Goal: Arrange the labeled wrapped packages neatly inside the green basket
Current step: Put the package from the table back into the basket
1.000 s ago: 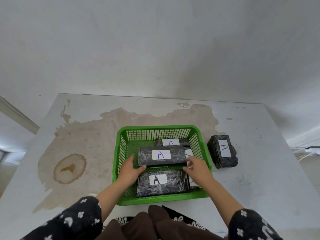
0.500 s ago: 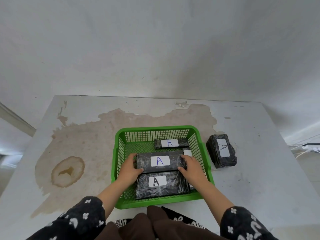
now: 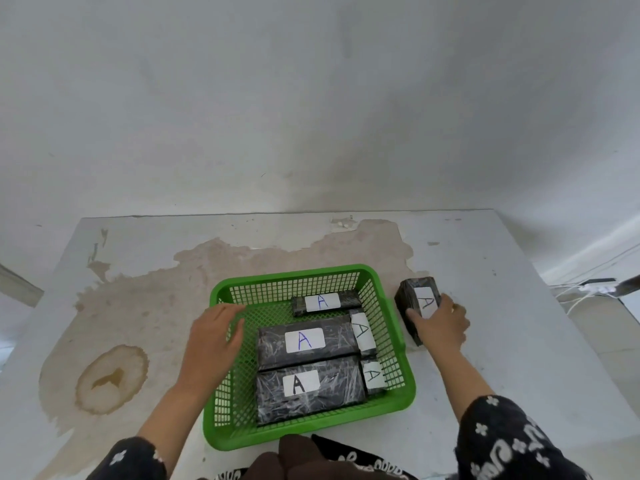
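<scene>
A green mesh basket [image 3: 221, 424] sits on the table in front of me. Inside lie several black wrapped packages with white "A" labels: two large ones [image 3: 308, 341] [image 3: 310, 388] side by side, a slim one [image 3: 325, 301] at the back, and two small ones [image 3: 362, 329] [image 3: 373, 375] along the right wall. One more black package [image 3: 417, 299] stands on the table right of the basket. My right hand [image 3: 440, 323] grips its near end. My left hand [image 3: 213, 337] hovers over the basket's left side, fingers apart, holding nothing.
The white table [image 3: 519, 341] carries a large brown stain [image 3: 145, 306] left of and behind the basket. A plain wall rises behind the table. White cables and a power strip [image 3: 595, 289] lie on the floor past the right edge.
Both hands let go of the blue-lettered large package, which now lies flat in the basket. My right hand moved right onto the outside package; my left hand lifted to the left.
</scene>
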Demonstrator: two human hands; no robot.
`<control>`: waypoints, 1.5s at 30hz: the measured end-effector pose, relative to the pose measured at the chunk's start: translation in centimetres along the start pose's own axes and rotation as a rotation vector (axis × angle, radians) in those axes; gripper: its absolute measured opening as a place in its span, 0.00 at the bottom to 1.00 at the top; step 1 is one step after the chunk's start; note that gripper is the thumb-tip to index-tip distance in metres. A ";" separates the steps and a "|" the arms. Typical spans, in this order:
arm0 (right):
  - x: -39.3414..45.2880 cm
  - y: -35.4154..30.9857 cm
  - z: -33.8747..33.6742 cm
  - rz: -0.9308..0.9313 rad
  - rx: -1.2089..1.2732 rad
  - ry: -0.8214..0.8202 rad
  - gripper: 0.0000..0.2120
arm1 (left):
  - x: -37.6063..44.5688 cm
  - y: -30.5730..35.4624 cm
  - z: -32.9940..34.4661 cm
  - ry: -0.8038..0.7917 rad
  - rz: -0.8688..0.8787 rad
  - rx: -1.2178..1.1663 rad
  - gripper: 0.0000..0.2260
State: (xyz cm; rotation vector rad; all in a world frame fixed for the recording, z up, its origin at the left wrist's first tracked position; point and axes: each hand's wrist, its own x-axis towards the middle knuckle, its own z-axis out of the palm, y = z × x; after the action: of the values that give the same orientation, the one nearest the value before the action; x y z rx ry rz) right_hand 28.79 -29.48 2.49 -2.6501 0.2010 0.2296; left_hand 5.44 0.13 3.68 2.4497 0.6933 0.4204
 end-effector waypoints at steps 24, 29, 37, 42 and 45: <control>-6.9 -10.2 2.9 -0.940 0.334 -0.456 0.37 | -1.7 -2.7 0.1 0.105 -0.608 -0.635 0.14; -7.1 -13.6 6.2 -1.028 0.086 -0.664 0.36 | -1.7 -2.5 0.3 0.098 -0.591 -0.611 0.14; -8.8 -13.9 10.5 -1.215 -0.116 -0.521 0.29 | -0.7 -2.5 0.3 0.029 -0.626 -0.463 0.17; -8.9 -14.1 11.5 -1.109 -0.120 -0.692 0.32 | 0.2 -1.7 0.1 0.043 -0.204 -0.188 0.19; -8.3 -14.4 11.0 -1.015 -0.031 -0.784 0.34 | 1.9 -1.0 0.5 -0.227 0.077 -0.090 0.25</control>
State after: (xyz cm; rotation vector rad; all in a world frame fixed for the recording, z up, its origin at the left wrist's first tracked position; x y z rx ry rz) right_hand 21.88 -10.82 0.80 -2.1372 -1.3287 0.8482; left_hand 6.81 1.66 2.94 2.3960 0.4760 0.1939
